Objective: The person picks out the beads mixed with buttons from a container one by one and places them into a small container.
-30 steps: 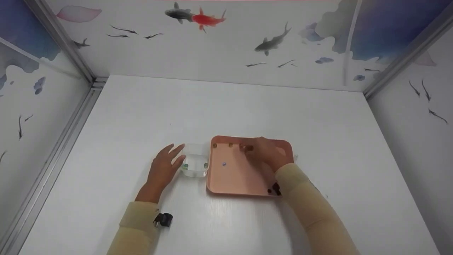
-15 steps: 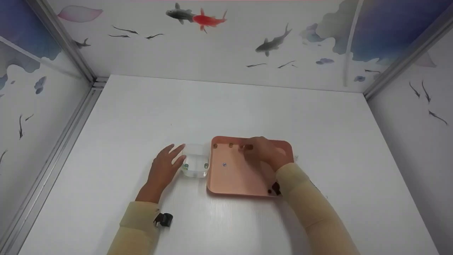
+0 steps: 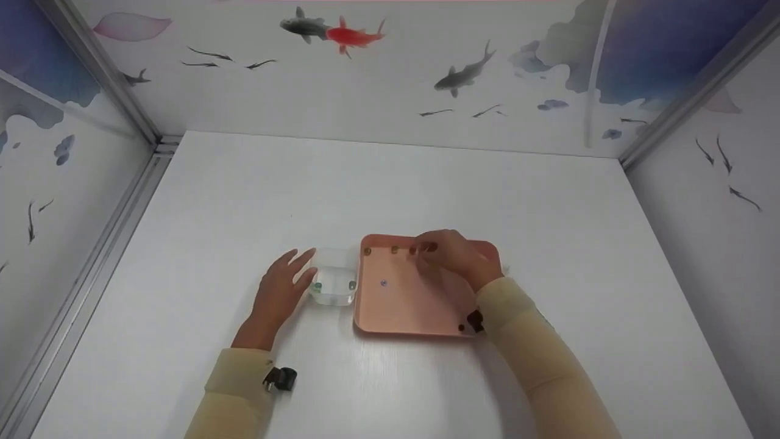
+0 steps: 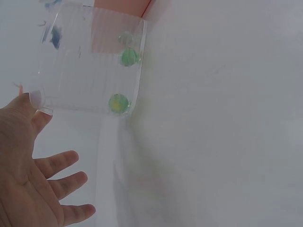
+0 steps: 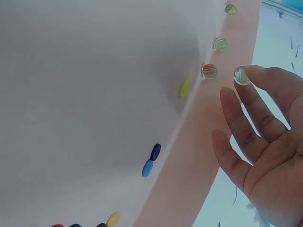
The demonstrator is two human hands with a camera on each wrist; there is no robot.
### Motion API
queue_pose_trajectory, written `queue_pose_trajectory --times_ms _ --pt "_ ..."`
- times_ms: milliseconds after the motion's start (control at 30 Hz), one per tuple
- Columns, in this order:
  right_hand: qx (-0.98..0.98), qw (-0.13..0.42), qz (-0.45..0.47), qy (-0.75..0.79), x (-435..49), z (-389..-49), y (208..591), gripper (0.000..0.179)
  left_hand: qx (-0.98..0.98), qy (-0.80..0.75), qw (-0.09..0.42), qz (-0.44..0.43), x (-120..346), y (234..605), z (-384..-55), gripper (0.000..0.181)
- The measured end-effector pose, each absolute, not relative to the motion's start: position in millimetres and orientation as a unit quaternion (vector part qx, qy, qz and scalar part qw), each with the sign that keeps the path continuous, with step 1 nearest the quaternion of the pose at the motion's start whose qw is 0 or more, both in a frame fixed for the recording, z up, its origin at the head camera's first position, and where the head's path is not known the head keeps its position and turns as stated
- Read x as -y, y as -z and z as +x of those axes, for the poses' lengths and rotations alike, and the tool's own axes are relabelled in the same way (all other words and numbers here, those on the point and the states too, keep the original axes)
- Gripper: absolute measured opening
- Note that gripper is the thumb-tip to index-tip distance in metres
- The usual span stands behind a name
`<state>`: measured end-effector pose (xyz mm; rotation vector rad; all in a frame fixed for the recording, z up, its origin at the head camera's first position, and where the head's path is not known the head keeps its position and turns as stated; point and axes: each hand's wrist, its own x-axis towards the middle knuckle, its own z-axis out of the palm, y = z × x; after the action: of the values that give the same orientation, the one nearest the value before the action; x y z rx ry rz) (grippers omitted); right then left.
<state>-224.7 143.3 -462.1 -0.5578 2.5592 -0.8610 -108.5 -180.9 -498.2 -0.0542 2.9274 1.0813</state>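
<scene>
With the right grip (image 3: 456, 255), pinches a pale-swirled marble (image 5: 241, 75) between thumb and index fingertip, holding it over the far edge of the pink tray (image 3: 402, 308), with the other fingers loosely extended. Just beside that pinch, along the same far edge, has a red-streaked marble (image 5: 209, 71), then a yellow-green marble (image 5: 219, 44), then a small marble (image 3: 367, 251) in the far left corner. Farther right along that edge, has a yellow disc (image 5: 184, 88), then a dark blue disc (image 5: 155, 152) touching a light blue disc (image 5: 147, 168). With the left grip (image 3: 280, 294), fingers spread, touches the left edge of a clear box (image 3: 332, 300), set just beside the tray's left edge; cannot tell touching from slightly apart there. Inside the box, has a green-yellow marble (image 4: 118, 103) toward the near left corner and a green marble (image 4: 129, 56) toward the near right. Has tray and box both on the white desk (image 3: 390, 189), well apart from its far edge.
</scene>
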Motion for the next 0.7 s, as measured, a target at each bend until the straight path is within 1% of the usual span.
queue_pose_trajectory --times_ms 300,467,700 --pt "-0.906 0.183 -0.199 0.326 -145 -219 453 0.029 -0.939 -0.342 0.012 -0.019 181 498 -108 0.048" --pt "-0.901 0.191 -0.17 0.351 -144 -217 450 0.027 -0.939 -0.343 0.01 -0.023 180 499 -108 0.047" --pt "-0.887 0.168 -0.16 0.4 -143 -216 451 0.028 -0.941 -0.337 0.012 -0.024 179 501 -108 0.048"
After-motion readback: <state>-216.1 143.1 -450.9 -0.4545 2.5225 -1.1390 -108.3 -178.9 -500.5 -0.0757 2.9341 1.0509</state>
